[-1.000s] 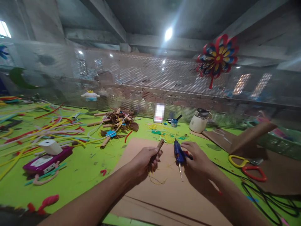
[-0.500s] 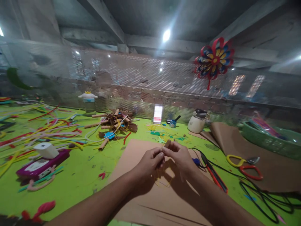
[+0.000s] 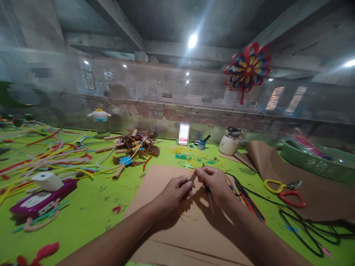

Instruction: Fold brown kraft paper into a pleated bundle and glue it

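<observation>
Above the brown cardboard sheet (image 3: 155, 229), a small brown paper piece (image 3: 193, 175), strip-like or rolled, sits between my hands. My left hand (image 3: 179, 190) is closed around its lower part. My right hand (image 3: 217, 183) is closed too, its thumb and fingertips pinching the upper end. A slim dark tool (image 3: 206, 188) shows along the right palm, mostly hidden by the fingers, so its kind is unclear. Thin yellow strings (image 3: 191, 216) hang in loops below my left hand. Just right of my right hand lies a black and red tool (image 3: 252, 203).
Scissors (image 3: 294, 197) and a black cable (image 3: 302, 231) lie at right, near a green basket (image 3: 307, 157) and a kettle (image 3: 229, 142). A pile of brown paper rolls (image 3: 135, 144) stands behind left. A purple power strip (image 3: 44, 199) and coloured pipe cleaners (image 3: 52, 159) are at left.
The brown piece has tilted up and shows more of its length between my hands. My right fingers have shifted on it, and a dark tool shows by that palm. The view has turned slightly right.
</observation>
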{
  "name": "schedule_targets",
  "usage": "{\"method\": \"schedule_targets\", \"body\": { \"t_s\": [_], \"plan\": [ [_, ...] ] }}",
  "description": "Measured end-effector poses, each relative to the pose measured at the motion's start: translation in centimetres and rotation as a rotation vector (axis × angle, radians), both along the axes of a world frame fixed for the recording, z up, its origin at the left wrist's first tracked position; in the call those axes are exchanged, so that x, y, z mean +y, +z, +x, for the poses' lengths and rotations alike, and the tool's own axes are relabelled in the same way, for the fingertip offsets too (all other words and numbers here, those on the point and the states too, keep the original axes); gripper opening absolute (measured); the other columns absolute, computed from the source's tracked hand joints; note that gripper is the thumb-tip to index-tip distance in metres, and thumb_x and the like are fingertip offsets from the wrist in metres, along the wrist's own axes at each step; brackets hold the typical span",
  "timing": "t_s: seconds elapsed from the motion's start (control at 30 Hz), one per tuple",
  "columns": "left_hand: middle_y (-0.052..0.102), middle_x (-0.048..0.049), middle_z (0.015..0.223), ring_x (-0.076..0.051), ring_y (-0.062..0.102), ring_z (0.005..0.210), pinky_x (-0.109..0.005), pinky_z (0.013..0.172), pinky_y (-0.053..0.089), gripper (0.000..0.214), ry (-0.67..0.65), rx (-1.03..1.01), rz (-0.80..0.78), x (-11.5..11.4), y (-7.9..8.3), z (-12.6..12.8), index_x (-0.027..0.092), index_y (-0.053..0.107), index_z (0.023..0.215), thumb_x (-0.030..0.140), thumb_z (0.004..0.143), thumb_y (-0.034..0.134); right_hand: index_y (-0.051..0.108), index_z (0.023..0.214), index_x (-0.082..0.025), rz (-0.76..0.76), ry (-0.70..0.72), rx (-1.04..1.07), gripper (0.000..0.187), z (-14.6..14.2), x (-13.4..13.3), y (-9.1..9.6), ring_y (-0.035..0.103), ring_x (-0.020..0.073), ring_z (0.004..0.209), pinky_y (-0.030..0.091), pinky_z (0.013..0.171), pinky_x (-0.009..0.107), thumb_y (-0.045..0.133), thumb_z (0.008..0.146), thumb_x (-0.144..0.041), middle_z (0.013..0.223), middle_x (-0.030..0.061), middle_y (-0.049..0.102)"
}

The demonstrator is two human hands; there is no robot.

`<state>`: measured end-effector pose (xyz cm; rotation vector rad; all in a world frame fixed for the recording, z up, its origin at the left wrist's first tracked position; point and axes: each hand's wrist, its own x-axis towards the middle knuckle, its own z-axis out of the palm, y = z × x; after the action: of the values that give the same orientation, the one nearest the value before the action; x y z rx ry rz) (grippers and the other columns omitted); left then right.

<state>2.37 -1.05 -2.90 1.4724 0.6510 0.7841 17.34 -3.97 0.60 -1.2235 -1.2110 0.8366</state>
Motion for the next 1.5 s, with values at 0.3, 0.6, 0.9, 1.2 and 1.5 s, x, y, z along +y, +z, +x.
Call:
{"method": "schedule_targets", "body": {
  "t_s": [0.3, 0.6, 0.9, 1.2, 1.5],
  "plan": [
    [0.051, -0.001, 0.061, -0.008, 0.042, 0.052, -0.021, 0.05, 0.029, 0.03, -0.062, -0.006, -0.132, -0.3, -0.1, -0.2, 0.014, 0.055, 0.074, 0.043, 0.078, 0.058, 0.055, 0.056, -0.016, 0.006, -0.001, 0.007, 0.034, 0.4, 0.3, -1.3, 0.039, 0.01, 0.049, 0.029, 0.048, 0.024, 0.065, 0.069, -0.046, 0.051, -0.0034, 0.045],
    [0.051, -0.0014, 0.061, -0.007, 0.042, 0.05, -0.022, 0.05, 0.029, 0.029, -0.124, -0.041, -0.14, -0.6, 0.1, -0.3, 0.014, 0.053, 0.071, 0.042, 0.081, 0.053, 0.054, 0.052, -0.015, 0.01, -0.027, 0.0, 0.036, 0.2, 0.0, -1.1, 0.035, 0.0087, 0.046, 0.027, 0.046, 0.024, 0.067, 0.066, -0.046, 0.048, -0.004, 0.043],
    [0.05, 0.0003, 0.058, -0.006, 0.043, 0.046, -0.021, 0.049, 0.032, 0.028, -0.098, -0.085, -0.212, -0.8, 0.6, -0.3, 0.013, 0.052, 0.071, 0.039, 0.079, 0.057, 0.052, 0.052, -0.016, -0.053, 0.043, 0.011, 0.04, -0.2, 0.2, -1.4, 0.042, 0.0102, 0.046, 0.033, 0.046, 0.024, 0.064, 0.068, -0.051, 0.049, -0.0011, 0.048],
    [0.049, 0.0012, 0.056, -0.006, 0.043, 0.043, -0.02, 0.045, 0.033, 0.033, -0.096, -0.089, -0.197, -0.6, 0.0, -0.3, 0.013, 0.051, 0.072, 0.045, 0.08, 0.054, 0.058, 0.059, -0.016, 0.003, 0.138, 0.097, 0.036, -0.8, 0.5, -3.3, 0.048, 0.0122, 0.046, 0.037, 0.045, 0.024, 0.07, 0.063, -0.05, 0.05, 0.0004, 0.054],
    [0.052, -0.0004, 0.061, -0.006, 0.043, 0.048, -0.019, 0.049, 0.032, 0.035, -0.096, -0.094, -0.146, -0.7, 0.0, -0.3, 0.013, 0.054, 0.075, 0.049, 0.077, 0.057, 0.054, 0.054, -0.016, 0.068, 0.076, 0.015, 0.038, -0.5, 0.9, -4.4, 0.041, 0.009, 0.044, 0.033, 0.044, 0.023, 0.064, 0.07, -0.049, 0.049, -0.0013, 0.049]
  ]
}}
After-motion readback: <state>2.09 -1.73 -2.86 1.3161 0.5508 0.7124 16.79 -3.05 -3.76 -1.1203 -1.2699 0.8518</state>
